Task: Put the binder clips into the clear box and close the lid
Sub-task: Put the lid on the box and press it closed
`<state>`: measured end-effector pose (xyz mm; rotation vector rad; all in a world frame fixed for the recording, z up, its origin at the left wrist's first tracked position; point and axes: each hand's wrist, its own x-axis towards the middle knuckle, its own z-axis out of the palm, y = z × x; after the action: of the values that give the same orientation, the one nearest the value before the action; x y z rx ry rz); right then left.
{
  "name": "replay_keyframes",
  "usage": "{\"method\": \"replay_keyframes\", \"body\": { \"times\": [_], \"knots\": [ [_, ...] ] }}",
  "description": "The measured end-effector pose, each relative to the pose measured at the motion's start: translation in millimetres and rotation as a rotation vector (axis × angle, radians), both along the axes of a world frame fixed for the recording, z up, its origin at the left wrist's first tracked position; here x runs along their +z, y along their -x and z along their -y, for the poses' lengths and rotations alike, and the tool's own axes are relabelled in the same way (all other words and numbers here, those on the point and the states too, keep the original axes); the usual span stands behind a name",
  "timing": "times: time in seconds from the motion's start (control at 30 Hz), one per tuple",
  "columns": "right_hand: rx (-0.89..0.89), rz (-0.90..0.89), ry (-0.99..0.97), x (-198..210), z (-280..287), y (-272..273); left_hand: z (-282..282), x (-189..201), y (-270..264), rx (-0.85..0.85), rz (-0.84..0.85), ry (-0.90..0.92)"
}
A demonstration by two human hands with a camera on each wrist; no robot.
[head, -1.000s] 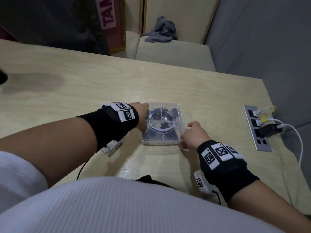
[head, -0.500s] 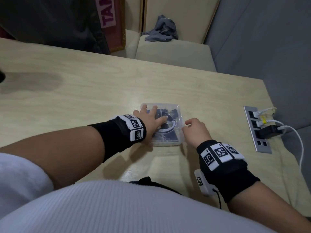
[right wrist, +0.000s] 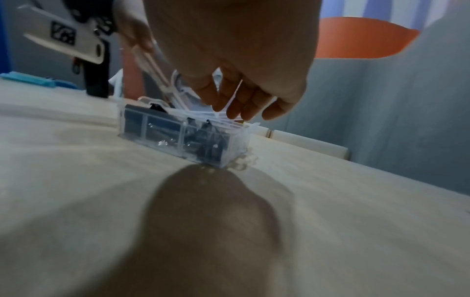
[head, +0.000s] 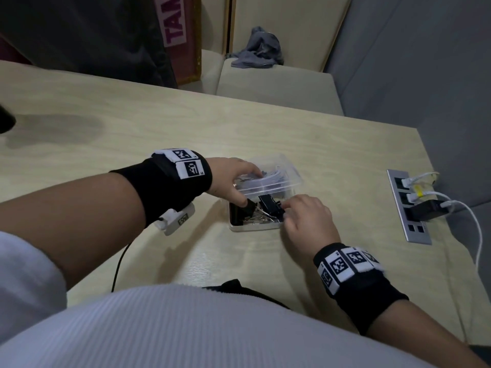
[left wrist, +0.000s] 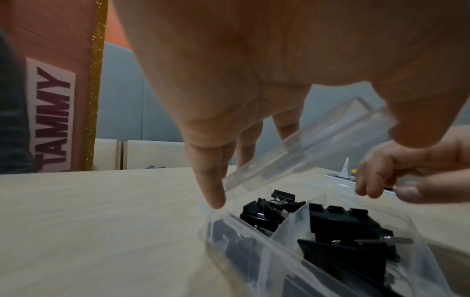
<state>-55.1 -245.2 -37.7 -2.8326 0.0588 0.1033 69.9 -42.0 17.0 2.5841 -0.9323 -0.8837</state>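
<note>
The clear box (head: 255,227) sits on the wooden table in front of me, divided into compartments that hold several black binder clips (head: 268,205). Its clear lid (head: 273,173) is tilted up, hinged at the far side. My left hand (head: 247,187) grips the lid's left edge, fingers on top and thumb underneath. In the left wrist view the index finger (left wrist: 213,199) points down at the box corner beside the lid (left wrist: 305,144) and the clips (left wrist: 338,223). My right hand (head: 288,211) reaches over the box's right rim, loosely curled fingertips touching a clip; I see nothing held.
A grey power strip (head: 409,208) with plugs and white cables is set into the table at the right. A black cable (head: 119,264) trails from my left wrist. A grey cloth (head: 257,51) lies on the bench beyond the table's far edge.
The lid lay flat on the box with both hands on it; now my left hand has lifted it, and my right hand has moved to the clips inside.
</note>
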Motion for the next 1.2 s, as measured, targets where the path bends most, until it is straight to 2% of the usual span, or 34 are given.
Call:
{"method": "replay_keyframes", "body": {
  "times": [0.1,0.17,0.57,0.73,0.83,0.93,1.03,1.2],
  "knots": [
    [0.168,-0.063,0.078,-1.6,-9.0,-2.7,1.9,-2.5,1.8,0.012,0.005,0.006],
    [0.207,-0.140,0.120,-4.4,-12.9,-5.9,3.2,-3.5,2.5,0.010,0.008,0.010],
    [0.170,-0.045,0.094,-5.2,-8.8,-1.7,7.9,-5.0,5.3,-0.003,0.025,-0.013],
    [0.058,0.092,0.034,-0.9,0.6,3.2,12.1,-12.0,13.3,-0.002,0.071,-0.079],
    [-0.101,0.176,-0.045,-0.5,10.1,4.1,16.7,-16.5,20.6,-0.014,0.131,-0.115],
    [-0.290,0.230,-0.150,0.2,21.8,1.0,18.1,-21.3,27.4,-0.096,0.196,-0.186],
    [-0.372,0.201,-0.237,-3.5,27.0,-5.2,17.6,-23.1,30.3,-0.136,0.232,-0.213],
    [-0.339,0.071,-0.331,-7.3,17.0,-15.1,20.1,-23.6,34.7,-0.155,0.282,-0.233]
  ]
}}
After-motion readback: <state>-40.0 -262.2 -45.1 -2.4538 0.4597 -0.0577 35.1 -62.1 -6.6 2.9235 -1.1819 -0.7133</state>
